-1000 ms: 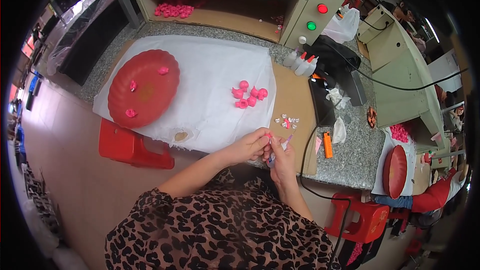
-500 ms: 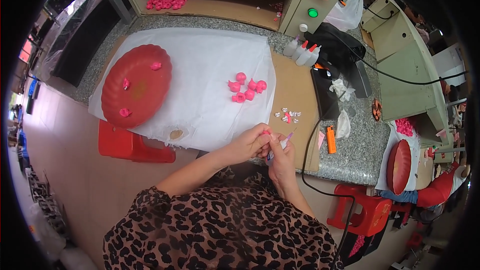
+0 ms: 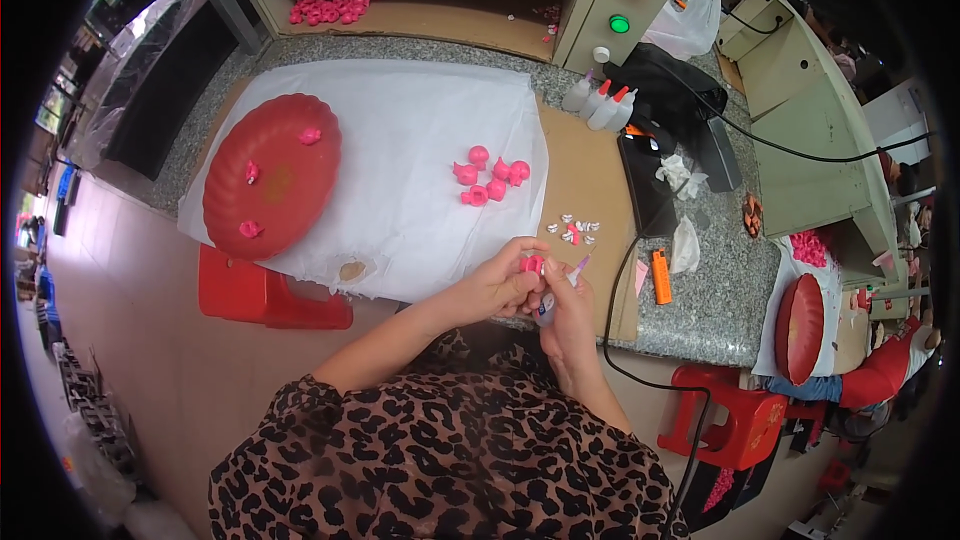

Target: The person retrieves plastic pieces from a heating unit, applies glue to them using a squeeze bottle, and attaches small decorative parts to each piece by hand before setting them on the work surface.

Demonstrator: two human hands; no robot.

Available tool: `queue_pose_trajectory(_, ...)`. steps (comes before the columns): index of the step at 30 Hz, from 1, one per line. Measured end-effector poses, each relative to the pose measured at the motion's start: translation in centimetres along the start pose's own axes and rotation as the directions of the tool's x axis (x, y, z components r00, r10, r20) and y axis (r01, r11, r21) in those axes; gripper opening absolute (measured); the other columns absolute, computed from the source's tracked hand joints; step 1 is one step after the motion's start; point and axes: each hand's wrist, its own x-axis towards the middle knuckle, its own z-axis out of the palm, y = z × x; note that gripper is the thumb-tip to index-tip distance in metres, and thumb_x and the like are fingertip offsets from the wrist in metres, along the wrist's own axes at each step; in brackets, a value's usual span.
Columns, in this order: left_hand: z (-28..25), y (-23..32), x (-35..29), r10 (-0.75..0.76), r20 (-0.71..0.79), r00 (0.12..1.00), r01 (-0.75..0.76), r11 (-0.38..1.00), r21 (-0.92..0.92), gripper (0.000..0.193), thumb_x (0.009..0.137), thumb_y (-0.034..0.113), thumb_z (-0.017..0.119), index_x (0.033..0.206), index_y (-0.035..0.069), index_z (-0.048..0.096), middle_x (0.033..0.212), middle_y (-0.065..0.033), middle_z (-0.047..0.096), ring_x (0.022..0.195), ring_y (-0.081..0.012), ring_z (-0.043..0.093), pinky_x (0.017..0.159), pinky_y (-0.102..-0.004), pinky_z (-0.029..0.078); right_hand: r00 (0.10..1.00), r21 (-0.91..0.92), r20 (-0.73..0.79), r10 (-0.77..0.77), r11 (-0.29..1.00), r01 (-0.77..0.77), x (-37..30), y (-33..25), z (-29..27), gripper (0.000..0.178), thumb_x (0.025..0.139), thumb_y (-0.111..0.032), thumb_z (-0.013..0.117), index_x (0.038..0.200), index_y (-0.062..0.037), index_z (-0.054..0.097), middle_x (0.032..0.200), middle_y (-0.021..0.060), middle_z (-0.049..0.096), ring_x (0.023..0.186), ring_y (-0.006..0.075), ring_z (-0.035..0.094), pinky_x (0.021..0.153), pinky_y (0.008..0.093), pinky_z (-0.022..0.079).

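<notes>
Both hands meet at the table's near edge. In the fingers of my left hand (image 3: pixel 500 285) is a small pink plastic piece (image 3: pixel 531 265), partly covered by fingertips. My right hand (image 3: pixel 568 308) holds a clear squeeze glue bottle (image 3: pixel 546 311) in its palm, its thin purple nozzle (image 3: pixel 582 265) pointing up and right. The right thumb and fingertips come up against the pink piece too. Just beyond the hands, several small white parts (image 3: pixel 567 221) and a pink bit lie on brown cardboard (image 3: pixel 590 165). Several rounded pink pieces (image 3: pixel 478 156) sit on the white sheet (image 3: pixel 400 110).
A red scalloped tray (image 3: pixel 310 185) at left holds 3 pink pieces. Behind stands a machine box (image 3: pixel 640 50) with pink pieces inside. To the right are glue bottles (image 3: pixel 612 112), an orange lighter (image 3: pixel 661 278), crumpled tissue (image 3: pixel 685 246) and a black cable (image 3: pixel 640 376).
The pink piece shows more between my fingertips, turned or lifted a little. The glue bottle stays in my right hand. The things on the table keep their places.
</notes>
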Motion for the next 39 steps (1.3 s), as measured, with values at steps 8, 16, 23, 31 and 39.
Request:
queue_pose_trajectory(8, -1.5, -0.2, -0.3, -0.067, 0.073, 0.995, 0.077, 0.987, -0.144, 0.027, 0.091, 0.03, 0.031, 0.106, 0.009, 0.038, 0.07, -0.0002, 0.04, 0.051, -0.0059, 0.036, 0.04, -0.0179, 0.029, 0.999, -0.042, 0.023, 0.032, 0.999, -0.031, -0.1, -0.8, -0.2, 0.018, 0.083, -0.02, 0.051, 0.074, -0.0034, 0.052, 0.057, 0.002, 0.048, 0.045, 0.0089, 0.044, 0.042, 0.0214, 0.037)
queue_pose_trajectory(16, -1.5, -0.5, -0.2, -0.072, 0.063, 0.995, 0.085, 0.968, -0.235, 0.033, 0.09, 0.036, 0.028, 0.104, 0.008, 0.04, 0.068, -0.0001, 0.04, 0.049, -0.0067, 0.036, 0.04, -0.0186, 0.031, 0.999, -0.032, 0.045, 0.018, 0.999, -0.016, -0.1, -0.7, -0.5, 0.016, 0.083, -0.018, 0.051, 0.077, -0.0026, 0.053, 0.056, 0.0015, 0.048, 0.045, 0.0087, 0.044, 0.041, 0.0211, 0.037)
queue_pose_trajectory(23, -3.0, 1.4, -1.9, 0.315, -0.324, 0.892, -0.247, 0.94, 0.233, 0.031, 0.09, 0.028, 0.035, 0.107, 0.003, 0.042, 0.076, -0.0027, 0.043, 0.059, -0.0107, 0.043, 0.052, -0.0223, 0.038, 0.996, 0.017, 0.044, 0.083, 0.996, -0.083, 0.0, -1.0, -1.2, 0.018, 0.083, -0.02, 0.043, 0.08, -0.0031, 0.049, 0.062, 0.0038, 0.046, 0.052, 0.0127, 0.046, 0.048, 0.0264, 0.04)
queue_pose_trajectory(31, -12.1, 8.6, -9.5, 0.852, -0.434, 0.294, 0.768, 0.059, 0.637, 0.029, 0.081, 0.02, 0.048, 0.104, 0.002, 0.049, 0.095, -0.0151, 0.051, 0.088, -0.0297, 0.046, 0.079, -0.0414, 0.034, 0.986, 0.02, 0.103, 0.129, 0.991, -0.132, 0.0, -1.1, -1.1, 0.015, 0.082, -0.015, 0.037, 0.089, -0.004, 0.043, 0.073, 0.0073, 0.048, 0.064, 0.0183, 0.05, 0.058, 0.0317, 0.043)
queue_pose_trajectory(39, -7.0, 6.0, -2.2, 0.796, -0.099, 0.597, 0.18, -0.013, 0.984, 0.024, 0.069, 0.014, 0.06, 0.092, 0.007, 0.055, 0.088, -0.0104, 0.052, 0.082, -0.0277, 0.049, 0.07, -0.0373, 0.04, 0.995, -0.082, 0.087, 0.04, 0.996, -0.032, -0.3, -0.9, -1.0, 0.025, 0.086, -0.021, 0.044, 0.099, -0.0004, 0.047, 0.071, 0.0073, 0.052, 0.06, 0.0161, 0.053, 0.05, 0.0271, 0.044)
